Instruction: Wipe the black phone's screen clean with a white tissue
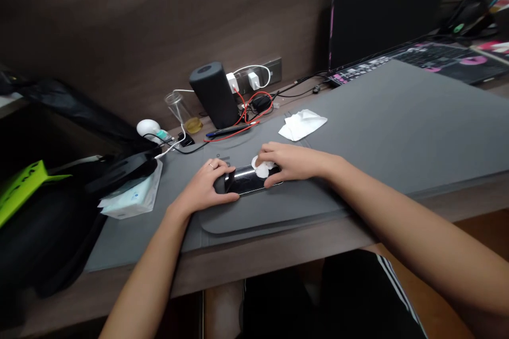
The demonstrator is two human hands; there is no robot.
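Observation:
A smartphone (243, 180) with a dark, glossy screen lies flat on the grey desk mat (254, 214). My left hand (209, 183), a ring on one finger, grips the phone's left end with thumb and fingers at opposite long edges. Over its right end, my right hand (280, 161) presses a crumpled white tissue (261, 170) against the screen with its fingertips, the thumb by the near edge. Part of the phone's right end is hidden under that hand. Beyond my right hand lies another folded white tissue (303, 124) on the mat.
A black cylindrical speaker (214, 95), a glass bottle (183, 111) with yellowish liquid, chargers (253, 80) and tangled cables stand along the wall. An open laptop (389, 16) is at the back right. At left are a tissue pack (133, 196) and a black bag (47, 233).

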